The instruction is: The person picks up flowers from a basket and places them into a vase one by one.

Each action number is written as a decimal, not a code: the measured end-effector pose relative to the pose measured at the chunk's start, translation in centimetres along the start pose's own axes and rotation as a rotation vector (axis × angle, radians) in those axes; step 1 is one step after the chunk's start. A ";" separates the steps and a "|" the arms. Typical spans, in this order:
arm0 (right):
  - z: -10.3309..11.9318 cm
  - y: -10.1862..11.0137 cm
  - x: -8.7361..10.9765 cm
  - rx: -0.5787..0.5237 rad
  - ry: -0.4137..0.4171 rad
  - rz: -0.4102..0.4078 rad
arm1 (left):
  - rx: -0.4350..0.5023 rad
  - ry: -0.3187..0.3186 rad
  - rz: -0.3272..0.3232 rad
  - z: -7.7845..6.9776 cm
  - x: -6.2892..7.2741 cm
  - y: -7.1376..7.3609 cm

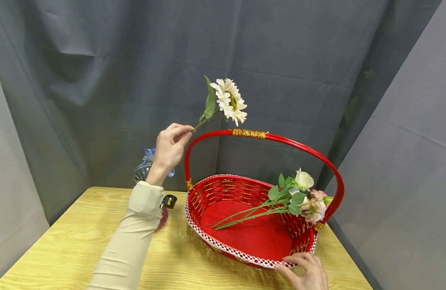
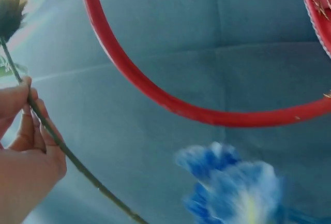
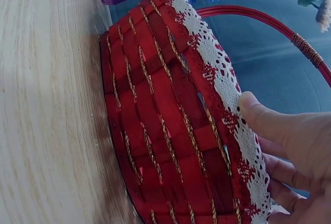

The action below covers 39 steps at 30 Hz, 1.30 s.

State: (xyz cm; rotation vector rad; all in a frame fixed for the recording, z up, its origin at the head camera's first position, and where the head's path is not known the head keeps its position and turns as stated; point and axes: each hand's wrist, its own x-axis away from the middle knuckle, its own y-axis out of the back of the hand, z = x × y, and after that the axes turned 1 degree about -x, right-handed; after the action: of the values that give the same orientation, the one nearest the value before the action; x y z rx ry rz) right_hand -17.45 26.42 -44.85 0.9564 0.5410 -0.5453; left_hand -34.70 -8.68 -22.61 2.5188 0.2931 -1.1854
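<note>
My left hand [image 1: 171, 148] pinches the stem of a white sunflower-like flower [image 1: 230, 100] between thumb and fingers, raised at the left of the basket handle. In the left wrist view the stem [image 2: 77, 163] runs down past the palm. The red woven basket [image 1: 244, 237] has a tall handle with gold wrapping and a white lace rim. At the basket's front right, my right hand [image 1: 307, 270] grips that lace rim [image 3: 240, 125], thumb outside and fingers over the inner side. Inside the basket lie a white rose [image 1: 304, 180] and pinkish flowers [image 1: 314, 209], their green stems pointing left.
Behind my left forearm stands a glass vase [image 1: 139, 174] with blue flowers [image 2: 232, 182], its lower part purple in the right wrist view. The basket and vase stand on a light wooden table [image 1: 63, 237]. Grey curtains [image 1: 136, 60] enclose the back and sides.
</note>
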 end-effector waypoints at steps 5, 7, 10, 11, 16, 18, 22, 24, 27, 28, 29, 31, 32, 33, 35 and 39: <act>-0.1 -0.1 0.1 -0.009 0.021 -0.016 | -0.015 0.051 0.012 2.2 0.2 0.6; 0.0 -0.1 0.2 -0.007 0.018 -0.018 | -0.027 0.077 0.020 3.1 0.4 1.0; 0.1 -0.1 0.2 -0.010 0.025 -0.025 | -0.067 0.105 0.017 4.6 0.8 1.6; 0.1 -0.1 0.2 -0.011 0.025 -0.024 | -0.082 0.115 0.011 5.0 1.0 1.8; 0.3 -0.1 0.5 -0.009 -0.001 -0.002 | -0.214 0.132 -0.025 6.8 2.3 3.0; 0.4 -0.1 0.6 0.002 -0.032 0.024 | -0.279 0.128 -0.036 7.4 2.7 3.4; 0.6 0.0 0.7 0.020 -0.082 0.049 | -0.368 0.109 -0.054 8.4 3.6 4.0; 0.6 0.0 0.7 0.019 -0.079 0.046 | -0.398 0.103 -0.066 8.9 4.0 4.3; 0.5 -0.1 0.8 0.008 -0.051 0.029 | -0.422 0.097 -0.079 9.5 4.6 4.6; 0.4 -0.1 0.7 0.003 -0.040 0.022 | -0.428 0.098 -0.079 9.7 4.8 4.6; 0.4 -0.1 0.7 0.000 -0.031 0.017 | -0.436 0.096 -0.076 9.9 4.9 4.7; 0.5 -0.2 0.7 -0.003 -0.021 0.008 | -0.451 0.093 -0.066 10.3 5.2 4.7; 0.5 -0.1 0.7 -0.004 -0.019 0.007 | -0.462 0.091 -0.059 10.5 5.3 4.7; 0.5 -0.1 0.7 -0.004 -0.018 0.008 | -0.471 0.088 -0.053 10.7 5.5 4.7; 0.4 -0.1 0.7 0.002 -0.022 0.018 | -0.481 0.083 -0.046 10.8 5.6 4.7; 0.5 0.0 0.7 0.009 -0.026 0.022 | -0.459 0.075 -0.063 10.8 5.6 4.6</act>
State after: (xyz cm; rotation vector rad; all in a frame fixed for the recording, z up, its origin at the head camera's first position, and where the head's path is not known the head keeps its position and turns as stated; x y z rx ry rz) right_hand -16.84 25.87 -45.06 0.9613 0.5045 -0.5404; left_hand -37.34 -16.89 -32.38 2.1642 0.5935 -0.9190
